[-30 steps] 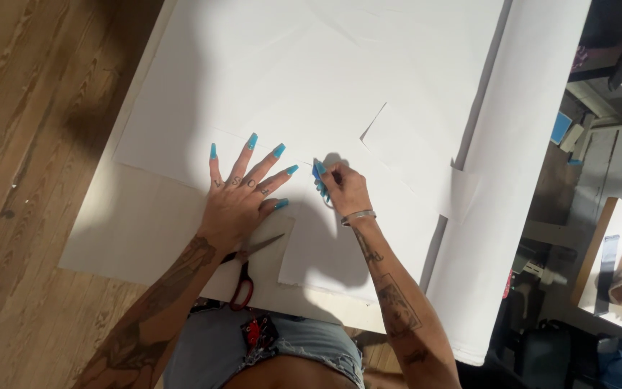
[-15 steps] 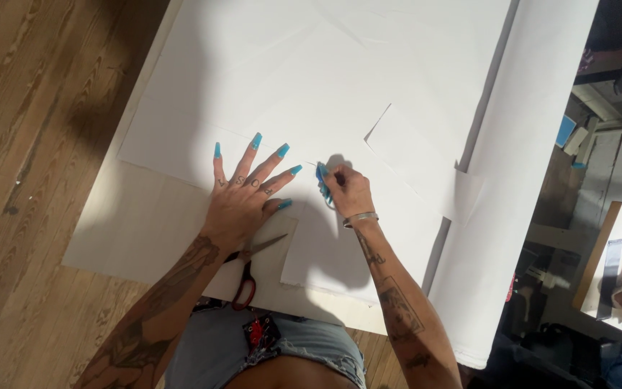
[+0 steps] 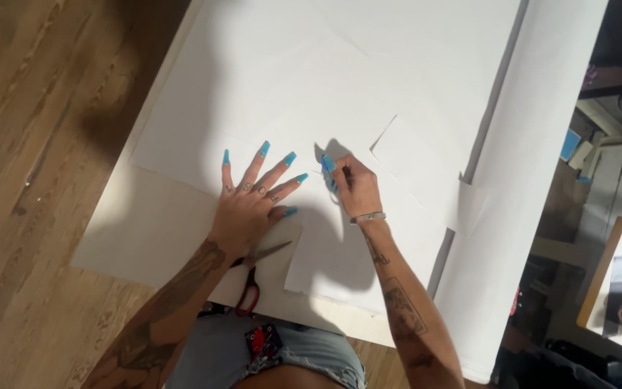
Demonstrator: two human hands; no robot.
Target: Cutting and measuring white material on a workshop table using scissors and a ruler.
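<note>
The left hand (image 3: 250,209) lay spread flat on the white paper (image 3: 340,245) on the worktop (image 3: 145,230) — holding nothing. The right hand (image 3: 354,189) pinched a dark pen (image 3: 334,176), apparently marking; steadiness mattered next. Red-handled scissors (image 3: 252,277) lay near.

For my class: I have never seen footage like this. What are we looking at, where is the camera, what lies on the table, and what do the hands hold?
The single view comes from a camera worn on the person's head, looking down. No machine: two bare hands. The left hand lies flat, fingers spread, on white paper sheets covering the table. The right hand is curled with its fingertips on the paper; it may pinch something small, but that is too dark to tell. Red-handled scissors lie near the table's front edge, partly under the left wrist.
</note>
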